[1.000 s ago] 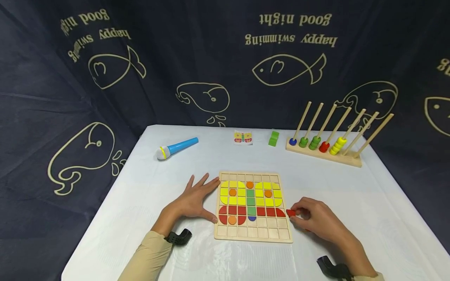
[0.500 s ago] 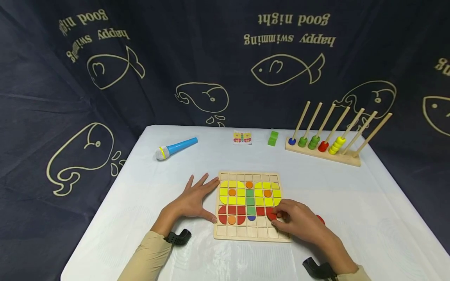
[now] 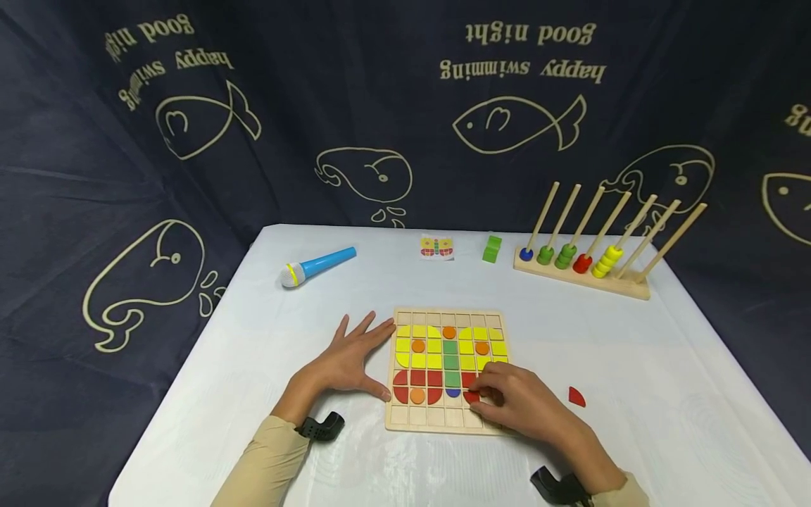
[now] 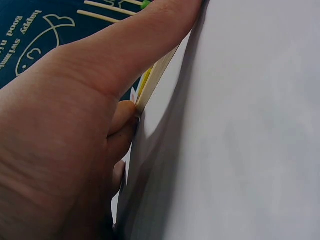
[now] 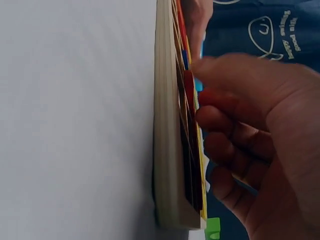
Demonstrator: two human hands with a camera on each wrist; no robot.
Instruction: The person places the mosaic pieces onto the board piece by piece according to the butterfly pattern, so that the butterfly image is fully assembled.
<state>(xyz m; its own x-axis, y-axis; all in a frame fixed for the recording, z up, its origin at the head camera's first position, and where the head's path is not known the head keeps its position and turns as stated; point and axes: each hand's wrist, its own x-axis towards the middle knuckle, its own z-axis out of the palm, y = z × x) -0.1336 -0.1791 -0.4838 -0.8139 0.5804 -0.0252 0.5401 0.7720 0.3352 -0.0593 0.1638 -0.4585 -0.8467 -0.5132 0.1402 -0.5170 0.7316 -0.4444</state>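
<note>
A square wooden grid board (image 3: pixel 437 418) lies on the table, with flat yellow, red, green, orange and blue pieces set in its cells in a butterfly pattern. My left hand (image 3: pixel 352 362) is spread at the board's left side, its thumb and a finger touching that edge. Over the lower right of the board, my right hand (image 3: pixel 522 398) pinches a red quarter-circle piece (image 3: pixel 472 396) at a cell below the red row. In the right wrist view the thumb and fingertips hover close above the board's edge (image 5: pixel 167 125); they partly hide the red piece.
One loose red quarter-circle piece (image 3: pixel 576 397) lies right of the board. Farther back are a blue toy microphone (image 3: pixel 323 265), a butterfly picture card (image 3: pixel 437 248), green blocks (image 3: pixel 492 249) and a wooden bead-counting rack (image 3: pixel 583 276). A dark printed cloth (image 3: pixel 380 84) hangs behind the table.
From beside the board, my right hand has moved left over it with a red piece, which is now at a cell below the red row. My left hand stays in place.
</note>
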